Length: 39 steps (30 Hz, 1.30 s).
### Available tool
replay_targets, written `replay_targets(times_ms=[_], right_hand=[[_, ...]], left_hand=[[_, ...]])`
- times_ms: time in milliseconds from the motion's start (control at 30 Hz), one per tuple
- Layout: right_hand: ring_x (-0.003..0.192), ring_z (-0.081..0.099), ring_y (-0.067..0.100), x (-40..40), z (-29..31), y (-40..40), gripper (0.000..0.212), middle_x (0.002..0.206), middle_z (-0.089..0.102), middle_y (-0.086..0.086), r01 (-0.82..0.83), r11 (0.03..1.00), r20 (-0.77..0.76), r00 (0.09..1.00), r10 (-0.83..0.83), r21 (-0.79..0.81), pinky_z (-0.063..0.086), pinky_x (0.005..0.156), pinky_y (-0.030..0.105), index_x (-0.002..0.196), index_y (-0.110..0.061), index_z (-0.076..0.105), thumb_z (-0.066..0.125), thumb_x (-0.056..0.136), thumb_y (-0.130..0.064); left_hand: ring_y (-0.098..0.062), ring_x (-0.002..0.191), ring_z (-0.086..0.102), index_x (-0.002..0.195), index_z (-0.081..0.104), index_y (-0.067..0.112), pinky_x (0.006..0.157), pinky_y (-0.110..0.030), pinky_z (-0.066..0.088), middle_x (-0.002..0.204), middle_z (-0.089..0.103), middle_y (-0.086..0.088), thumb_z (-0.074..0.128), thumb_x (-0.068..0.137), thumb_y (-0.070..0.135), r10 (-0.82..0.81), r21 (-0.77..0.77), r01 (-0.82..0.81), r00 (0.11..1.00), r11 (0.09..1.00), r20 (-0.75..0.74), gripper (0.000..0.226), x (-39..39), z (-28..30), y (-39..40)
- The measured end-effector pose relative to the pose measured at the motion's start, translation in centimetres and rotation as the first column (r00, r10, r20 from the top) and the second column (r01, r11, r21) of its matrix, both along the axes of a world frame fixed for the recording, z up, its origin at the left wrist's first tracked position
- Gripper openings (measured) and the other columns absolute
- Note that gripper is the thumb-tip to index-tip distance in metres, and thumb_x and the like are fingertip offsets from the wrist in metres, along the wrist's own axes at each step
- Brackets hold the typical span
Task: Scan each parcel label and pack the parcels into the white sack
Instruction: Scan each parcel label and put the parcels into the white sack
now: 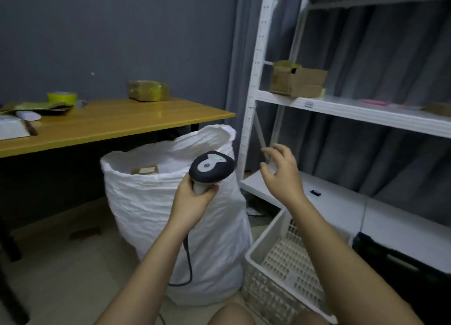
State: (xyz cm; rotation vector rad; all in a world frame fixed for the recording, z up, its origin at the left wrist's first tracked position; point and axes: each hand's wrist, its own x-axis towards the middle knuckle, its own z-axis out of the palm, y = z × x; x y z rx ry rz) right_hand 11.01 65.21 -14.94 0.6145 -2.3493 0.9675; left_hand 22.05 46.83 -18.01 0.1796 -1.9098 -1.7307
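The white sack [170, 217] stands open on the floor beside the bench [117, 122], a parcel [144, 170] inside. The left hand [192, 197] grips the scanner [211, 169] over it. The right hand [283, 176] hovers empty, fingers loosely spread, near the shelf [341, 110].

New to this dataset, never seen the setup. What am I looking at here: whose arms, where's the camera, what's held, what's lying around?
There is no machine: a person wears one wide-angle camera on the head, looking forward and down, so the arms are their own. The left hand has its grip round a corded scanner. The right hand is open, holds nothing, and is raised toward the shelf. In front stands the white sack, open, with a parcel inside. Another parcel sits on the table, with a tape roll further left. A box is on the shelf. A white crate stands on the floor by the sack.
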Motion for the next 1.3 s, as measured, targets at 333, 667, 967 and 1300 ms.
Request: replay_targets(times_ms=[333, 667, 967, 1300], right_hand=[[0.121, 0.045, 0.016, 0.5, -11.5, 25.2, 0.038, 0.141, 0.039, -0.002, 0.401, 0.915, 0.328, 0.870, -0.368, -0.037, 0.041, 0.103, 0.032, 0.132, -0.022, 0.054, 0.058, 0.094, -0.021], [0.122, 0.049, 0.029, 0.1, -32.2, 41.4, 0.046, 0.140, 0.045, 0.012, 0.486, 0.809, 0.643, 0.512, -0.570, 0.331, 0.041, 0.096, 0.031, 0.133, -0.010, 0.054, 0.066, 0.089, -0.017], [0.139, 0.035, 0.028, -6.7, -49.2, 43.5, 0.075, 0.155, 0.034, 0.008, -0.141, 0.833, 0.835, 0.234, -0.498, 0.536, 0.034, 0.109, 0.038, 0.152, -0.019, 0.028, 0.067, 0.089, -0.033], [0.148, 0.005, 0.035, -9.8, -59.0, 43.4, 0.118, 0.163, -0.004, 0.008, -0.429, 0.691, 0.811, 0.246, -0.531, 0.582, 0.022, 0.117, 0.047, 0.156, -0.024, 0.004, 0.081, 0.070, -0.051]], left_hand=[[-0.019, 0.097, 0.063, 0.111, 0.054, 0.027, 0.082, -0.033, 0.051, 0.104, 0.066, 0.001, 0.072, 0.081, 0.011, -0.410, -0.066, 0.422, 0.901, 0.904, 0.144, 0.038, -7.9, -5.4, 22.2], [-0.016, 0.089, 0.061, 0.114, 0.050, 0.024, 0.074, -0.026, 0.053, 0.102, 0.063, -0.001, 0.070, 0.084, 0.007, -0.587, 0.039, 0.624, 0.710, 0.780, 0.389, 0.040, -15.5, -18.9, 36.6], [0.001, 0.079, 0.060, 0.114, 0.058, 0.014, 0.060, -0.008, 0.048, 0.098, 0.066, 0.001, 0.071, 0.084, 0.010, -0.636, 0.065, 0.724, 0.554, 0.686, 0.537, 0.034, -22.5, -29.4, 39.7], [0.002, 0.061, 0.062, 0.094, 0.059, 0.022, 0.053, -0.013, 0.049, 0.080, 0.066, 0.002, 0.069, 0.086, 0.016, -0.614, 0.157, 0.695, 0.477, 0.701, 0.629, 0.014, -25.6, -33.5, 39.3]])
